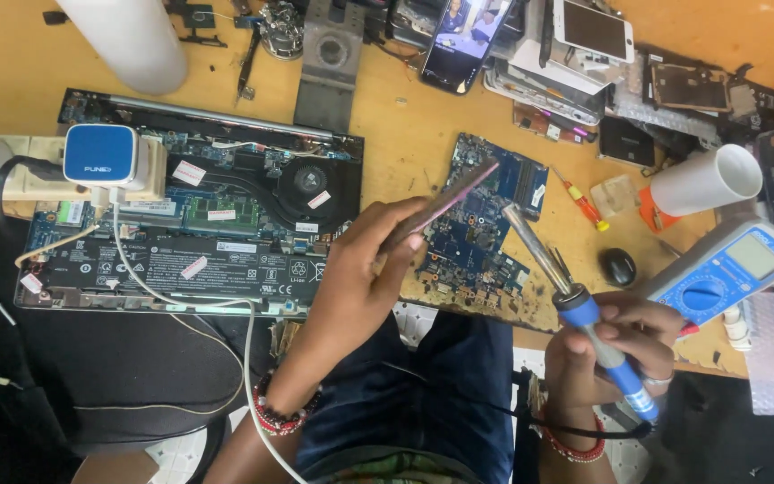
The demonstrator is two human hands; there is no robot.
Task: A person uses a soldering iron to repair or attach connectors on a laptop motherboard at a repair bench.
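Fingers (405, 235) of our left hand (360, 269) pinch a thin dark flat piece (445, 203), likely a phone or panel seen edge-on, tilted up toward 1 o'clock. Fingers (615, 324) of our right hand (611, 345) are clenched round the blue handle of a soldering iron (575, 309); its metal shaft runs toward 11 o'clock, tip just beside the flat piece's upper end. Under both, a blue circuit board (485, 224) lies on the table (405, 134), near its front edge. Whether the tip touches board or piece, we cannot tell.

At 9 o'clock of the left hand: an opened laptop (199, 215), bottom cover off, with fan, memory and black battery showing. A blue-and-white charger (100, 154) sits in a power strip (2, 170) over the laptop's left end, its white cable trailing down past our left wrist.

At 3 o'clock of the right hand: a blue multimeter (727, 269), touching or nearly touching the knuckles. A white tube (705, 179) lies above it at 1 o'clock. A small screwdriver (581, 202) with orange handle and a dark oval item (618, 266) lie between board and multimeter.

At 12 o'clock, far side of the table: a lit phone (463, 36), a white phone (595, 27), scattered phone parts, and a white cylinder (127, 40) at 10 o'clock. Beaded bracelets on both our wrists.
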